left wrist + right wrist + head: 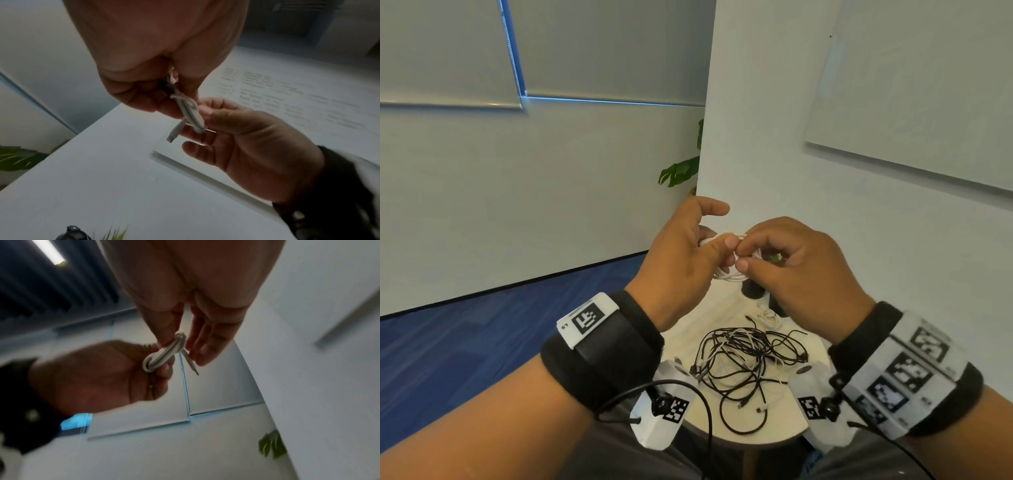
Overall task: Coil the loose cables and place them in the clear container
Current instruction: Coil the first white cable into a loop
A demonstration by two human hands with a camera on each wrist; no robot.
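Observation:
A white cable [727, 274], wound into a small coil, hangs in the air above the round table [784, 425]. My left hand [707, 248] grips one side of it, thumb on top and index finger lifted clear. My right hand [751, 255] pinches the other side with thumb and fingertips. In the left wrist view the coil [191, 112] sits between both hands with a plug end [173, 134] dangling free. In the right wrist view the coil [162, 356] shows the same two-handed hold. A tangle of black and white cables [743, 363] lies on the table below. No clear container is in view.
A small white coiled cable [768, 317] lies behind the tangle, next to two black pots [752, 289]. A white wall with a whiteboard [914, 96] rises right behind the table. A green plant [681, 168] stands past the wall's corner, above blue carpet [482, 342].

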